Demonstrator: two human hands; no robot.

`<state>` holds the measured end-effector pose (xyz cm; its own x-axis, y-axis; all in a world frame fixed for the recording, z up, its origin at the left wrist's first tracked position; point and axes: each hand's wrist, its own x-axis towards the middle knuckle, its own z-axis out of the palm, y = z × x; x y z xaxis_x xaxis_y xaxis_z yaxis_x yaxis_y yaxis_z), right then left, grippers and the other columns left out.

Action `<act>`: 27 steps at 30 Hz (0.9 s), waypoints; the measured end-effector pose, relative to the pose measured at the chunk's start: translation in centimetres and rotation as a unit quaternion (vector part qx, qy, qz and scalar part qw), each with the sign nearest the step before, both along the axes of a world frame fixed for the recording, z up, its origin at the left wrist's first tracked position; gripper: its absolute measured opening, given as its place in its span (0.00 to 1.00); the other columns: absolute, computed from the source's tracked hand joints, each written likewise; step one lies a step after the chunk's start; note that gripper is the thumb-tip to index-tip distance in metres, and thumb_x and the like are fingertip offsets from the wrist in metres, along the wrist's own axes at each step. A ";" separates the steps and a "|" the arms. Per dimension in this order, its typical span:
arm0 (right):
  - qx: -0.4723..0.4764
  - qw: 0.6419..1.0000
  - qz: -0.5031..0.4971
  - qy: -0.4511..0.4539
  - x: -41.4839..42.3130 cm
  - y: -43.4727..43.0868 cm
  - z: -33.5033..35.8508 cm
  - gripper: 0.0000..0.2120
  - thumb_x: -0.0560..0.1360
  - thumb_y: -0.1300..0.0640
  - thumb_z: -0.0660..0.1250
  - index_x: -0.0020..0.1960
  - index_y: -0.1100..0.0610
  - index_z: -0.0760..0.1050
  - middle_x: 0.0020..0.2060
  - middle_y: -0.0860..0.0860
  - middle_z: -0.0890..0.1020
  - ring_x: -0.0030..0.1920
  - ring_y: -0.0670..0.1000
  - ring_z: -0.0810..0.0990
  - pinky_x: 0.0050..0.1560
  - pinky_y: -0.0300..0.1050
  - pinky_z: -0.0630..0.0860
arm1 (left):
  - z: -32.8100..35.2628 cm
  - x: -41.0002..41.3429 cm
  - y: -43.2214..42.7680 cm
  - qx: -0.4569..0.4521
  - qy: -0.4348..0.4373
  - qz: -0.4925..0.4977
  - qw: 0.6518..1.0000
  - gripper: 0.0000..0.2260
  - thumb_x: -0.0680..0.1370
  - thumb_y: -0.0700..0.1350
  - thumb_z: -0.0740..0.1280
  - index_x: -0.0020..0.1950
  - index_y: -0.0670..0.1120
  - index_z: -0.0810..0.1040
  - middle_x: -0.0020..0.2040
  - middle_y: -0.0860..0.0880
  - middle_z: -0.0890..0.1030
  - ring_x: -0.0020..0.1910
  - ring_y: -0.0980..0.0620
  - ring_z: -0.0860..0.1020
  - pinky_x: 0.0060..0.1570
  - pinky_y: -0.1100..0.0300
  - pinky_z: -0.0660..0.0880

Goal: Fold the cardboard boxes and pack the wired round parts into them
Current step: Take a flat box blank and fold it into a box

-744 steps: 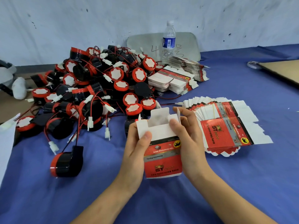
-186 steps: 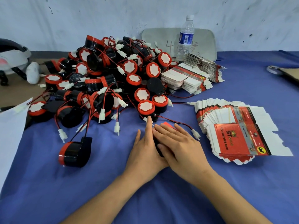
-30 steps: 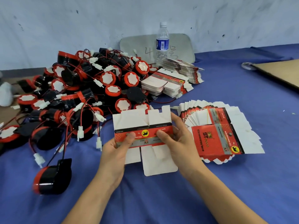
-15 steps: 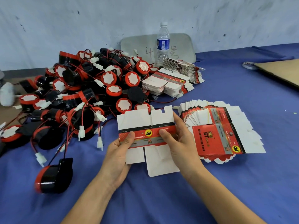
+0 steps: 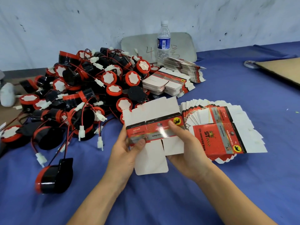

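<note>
Between both hands, flat glossy cardboard box [image 5: 154, 127] (white flaps)

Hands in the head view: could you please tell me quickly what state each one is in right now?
Left hand: grips the left end of the unfolded cardboard box.
Right hand: grips the right end of the same box.

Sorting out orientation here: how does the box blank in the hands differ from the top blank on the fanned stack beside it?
The held blank is pinched by the left hand and right hand; the top blank lies flat on its stack. The held blank's flaps point near and far; the top blank's visible flaps point right. Both share red print with a yellow badge.
</note>
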<state>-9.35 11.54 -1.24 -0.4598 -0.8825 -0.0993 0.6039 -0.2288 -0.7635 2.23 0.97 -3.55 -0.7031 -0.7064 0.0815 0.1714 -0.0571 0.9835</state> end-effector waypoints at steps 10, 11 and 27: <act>-0.005 1.000 -0.009 0.012 0.6 -0.6 0.5 0.22 0.72 0.35 0.57 0.51 0.45 0.84 0.52 0.51 0.85 0.54 0.51 0.83 0.52 0.47 0.80 | 0.3 0.0 0.3 0.070 0.040 -0.047 0.996 0.27 0.74 0.48 0.67 0.73 0.52 0.67 0.65 0.47 0.78 0.64 0.46 0.76 0.61 0.50 0.75; 0.003 0.999 -0.020 0.041 0.6 -0.6 0.6 0.21 0.71 0.37 0.58 0.55 0.44 0.82 0.53 0.50 0.85 0.54 0.50 0.83 0.50 0.46 0.80 | 0.4 0.1 0.4 0.087 0.043 -0.061 0.993 0.27 0.74 0.50 0.67 0.73 0.52 0.67 0.66 0.47 0.78 0.64 0.46 0.77 0.60 0.52 0.76; 0.064 0.721 -0.110 0.681 -1.4 -0.2 -0.6 0.47 0.70 0.61 0.75 0.72 0.30 0.50 0.76 0.39 0.43 0.76 0.40 0.44 0.68 0.33 0.53 | 2.2 1.4 -1.5 0.253 0.048 -0.072 0.964 0.25 0.72 0.48 0.63 0.70 0.56 0.72 0.64 0.48 0.79 0.64 0.42 0.77 0.62 0.46 0.72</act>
